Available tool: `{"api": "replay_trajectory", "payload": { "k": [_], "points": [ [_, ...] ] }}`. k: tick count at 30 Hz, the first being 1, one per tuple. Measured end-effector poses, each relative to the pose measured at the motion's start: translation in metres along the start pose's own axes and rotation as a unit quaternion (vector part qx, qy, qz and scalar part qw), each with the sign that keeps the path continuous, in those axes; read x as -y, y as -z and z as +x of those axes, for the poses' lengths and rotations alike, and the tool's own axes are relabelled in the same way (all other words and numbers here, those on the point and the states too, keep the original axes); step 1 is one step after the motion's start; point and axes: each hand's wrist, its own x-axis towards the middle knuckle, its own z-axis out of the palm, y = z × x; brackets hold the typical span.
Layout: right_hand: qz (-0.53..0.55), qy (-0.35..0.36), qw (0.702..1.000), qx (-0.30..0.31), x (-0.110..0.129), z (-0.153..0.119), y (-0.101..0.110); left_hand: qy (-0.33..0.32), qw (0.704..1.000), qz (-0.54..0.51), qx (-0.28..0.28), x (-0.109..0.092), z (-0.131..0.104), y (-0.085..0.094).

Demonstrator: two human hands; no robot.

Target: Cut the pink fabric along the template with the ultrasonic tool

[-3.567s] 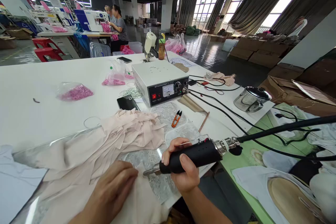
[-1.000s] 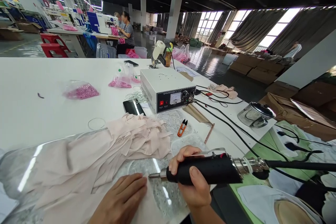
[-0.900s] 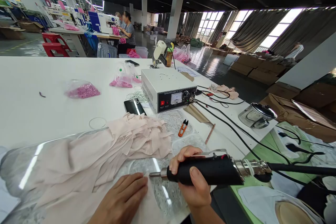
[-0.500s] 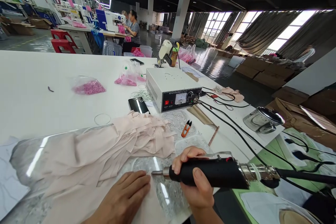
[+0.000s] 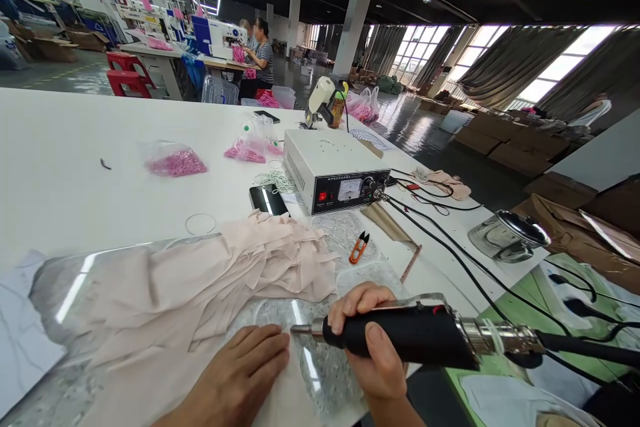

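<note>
My right hand point(image 5: 373, 340) grips a black hand-held welding tool point(image 5: 410, 333) whose metal tip point(image 5: 300, 329) points left, just beside my left fingertips. My left hand point(image 5: 235, 380) lies flat, fingers together, pressing a pale pink fabric piece point(image 5: 150, 373) onto a glass plate point(image 5: 320, 373) over the white table point(image 5: 75, 200). A heap of pale pink fabric strips point(image 5: 240, 267) lies just beyond both hands. A thick black cable point(image 5: 590, 352) runs from the tool's rear to the right.
A white control box point(image 5: 333, 170) with dial and knobs stands behind the heap, with cables point(image 5: 450, 247) leading off it. Orange snips point(image 5: 358, 248), a black phone point(image 5: 267, 199), bags of pink parts point(image 5: 175, 161), and a steel pot point(image 5: 507, 235) sit around. People work at a far sewing machine point(image 5: 223, 37).
The view has shifted slightly, so everything sits a little further right. Both hands keep the same pose, the tool tip still beside my left fingertips on the fabric.
</note>
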Motion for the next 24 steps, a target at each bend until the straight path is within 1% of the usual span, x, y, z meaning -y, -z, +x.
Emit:
{"api": "replay_trajectory", "payload": {
  "k": [2,6,13,16,20,22,24],
  "points": [
    [0.007,-0.002,1.0,-0.003,0.0007,0.0009,-0.0012,0.012,1.0,-0.011,-0.01,-0.0014,0.0,-0.0009],
    [0.014,-0.007,1.0,-0.005,0.0015,0.0016,-0.0044,0.01,1.0,-0.006,-0.009,-0.0025,0.0009,-0.0014],
    [-0.007,0.008,1.0,0.011,-0.0033,0.0021,-0.0044,-0.024,1.0,0.001,-0.002,0.0015,0.0041,0.0027],
    [0.007,0.009,1.0,0.017,-0.0054,0.0031,-0.0019,-0.024,1.0,-0.002,-0.002,0.003,0.0028,0.0012],
    [0.035,0.014,0.999,-0.001,-0.0036,0.0034,0.0009,-0.02,0.999,-0.007,-0.027,0.0036,-0.0007,-0.0037],
    [0.046,0.014,0.999,-0.003,-0.0017,0.0026,0.0015,-0.02,1.0,-0.004,-0.016,0.0041,-0.0024,-0.0047],
    [0.054,0.01,0.998,0.002,-0.0007,0.0015,0.0017,-0.024,1.0,0.003,0.013,0.0049,-0.0035,-0.0038]
  ]
}}
